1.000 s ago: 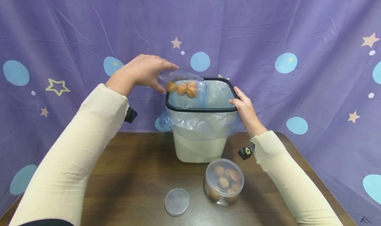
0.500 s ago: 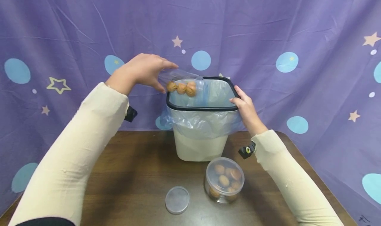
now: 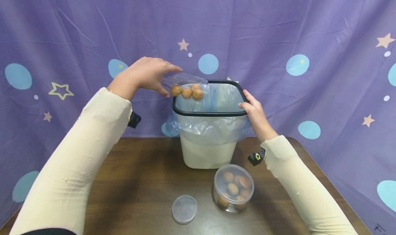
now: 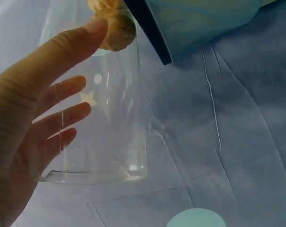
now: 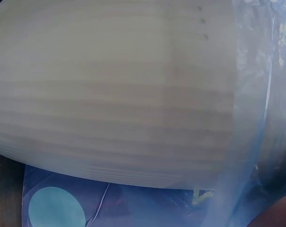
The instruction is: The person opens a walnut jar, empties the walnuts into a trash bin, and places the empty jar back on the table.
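My left hand [image 3: 146, 73] grips a clear plastic jar [image 3: 185, 77] tipped on its side over the left of a white trash bin [image 3: 208, 156]. Several walnuts [image 3: 186, 93] lie inside, toward the jar's bin-side end. In the left wrist view, thumb and fingers wrap the transparent jar [image 4: 117, 142], its bottom end nearest the camera. A blue plastic liner [image 3: 213, 128] folds out over the bin's sides beneath a black rim [image 3: 213, 114]. With thumb over that rim and fingers outside, my right hand [image 3: 256, 115] holds the bin's right edge. The right wrist view shows mostly bin wall [image 5: 110, 94].
A lidded round clear container [image 3: 233, 190] of walnuts stands on the brown wooden table [image 3: 139, 180], in front of the bin. Left of it lies a small clear round lid [image 3: 184, 209]. A purple curtain [image 3: 256, 29] with stars and dots hangs behind.
My left hand and the tilted jar have shifted slightly left, and the walnuts inside with them. My right hand and the bin stay in place.
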A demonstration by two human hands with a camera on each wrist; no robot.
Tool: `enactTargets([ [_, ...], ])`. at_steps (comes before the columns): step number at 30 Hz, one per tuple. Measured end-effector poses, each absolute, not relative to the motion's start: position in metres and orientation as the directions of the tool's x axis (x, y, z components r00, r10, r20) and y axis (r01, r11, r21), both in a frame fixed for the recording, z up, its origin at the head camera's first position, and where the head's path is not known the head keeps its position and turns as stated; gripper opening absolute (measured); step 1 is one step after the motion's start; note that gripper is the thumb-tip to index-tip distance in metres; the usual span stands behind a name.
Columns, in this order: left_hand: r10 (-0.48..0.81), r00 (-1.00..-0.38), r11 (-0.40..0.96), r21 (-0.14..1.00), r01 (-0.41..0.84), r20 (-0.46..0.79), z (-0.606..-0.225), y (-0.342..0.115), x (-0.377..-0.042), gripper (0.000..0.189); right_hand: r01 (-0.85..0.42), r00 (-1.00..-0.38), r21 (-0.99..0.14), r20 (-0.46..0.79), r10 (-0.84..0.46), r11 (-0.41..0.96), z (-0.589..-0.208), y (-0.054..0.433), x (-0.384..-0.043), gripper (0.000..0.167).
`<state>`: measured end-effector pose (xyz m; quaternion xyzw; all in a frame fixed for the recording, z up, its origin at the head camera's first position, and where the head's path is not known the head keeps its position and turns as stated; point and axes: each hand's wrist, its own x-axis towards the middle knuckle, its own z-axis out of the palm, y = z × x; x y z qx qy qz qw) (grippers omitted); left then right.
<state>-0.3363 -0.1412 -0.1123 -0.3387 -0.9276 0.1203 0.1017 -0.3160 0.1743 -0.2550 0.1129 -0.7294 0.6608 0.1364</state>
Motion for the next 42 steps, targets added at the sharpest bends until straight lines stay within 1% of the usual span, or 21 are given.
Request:
enactTargets([
  [6, 0.688, -0.707, 0.715, -0.325, 0.619, 0.165, -0.1143, -0.1383, -0.3363, 0.083, -0.342, -0.938, -0.934, 0.345, 0.018, 0.107, -0.2556, 0.1739, -0.3160, 0.069],
  [9, 0.699, -0.694, 0.705, -0.330, 0.628, 0.172, -0.1146, -0.1352, -0.3353, 0.082, -0.341, -0.938, -0.933, 0.345, 0.019, 0.115, -0.2556, 0.1738, -0.3160, 0.069],
  [17, 0.668, -0.726, 0.730, -0.334, 0.597, 0.163, -0.1160, -0.1374, -0.3366, 0.083, -0.344, -0.937, -0.932, 0.348, 0.020, 0.112, -0.2568, 0.1730, -0.3157, 0.068],
  [24, 0.649, -0.746, 0.753, -0.274, 0.599, 0.152, -0.1155, -0.1390, -0.3348, 0.085, -0.349, -0.935, -0.930, 0.353, 0.016, 0.113, -0.2563, 0.1723, -0.3142, 0.068],
  [38, 0.653, -0.747, 0.740, -0.316, 0.593, 0.126, -0.1144, -0.1391, -0.3361, 0.084, -0.347, -0.937, -0.933, 0.350, 0.014, 0.097, -0.2565, 0.1722, -0.3149, 0.068],
  [42, 0.656, -0.743, 0.738, -0.322, 0.593, 0.136, -0.1138, -0.1388, -0.3355, 0.084, -0.347, -0.937, -0.933, 0.350, 0.014, 0.091, -0.2565, 0.1717, -0.3153, 0.068],
])
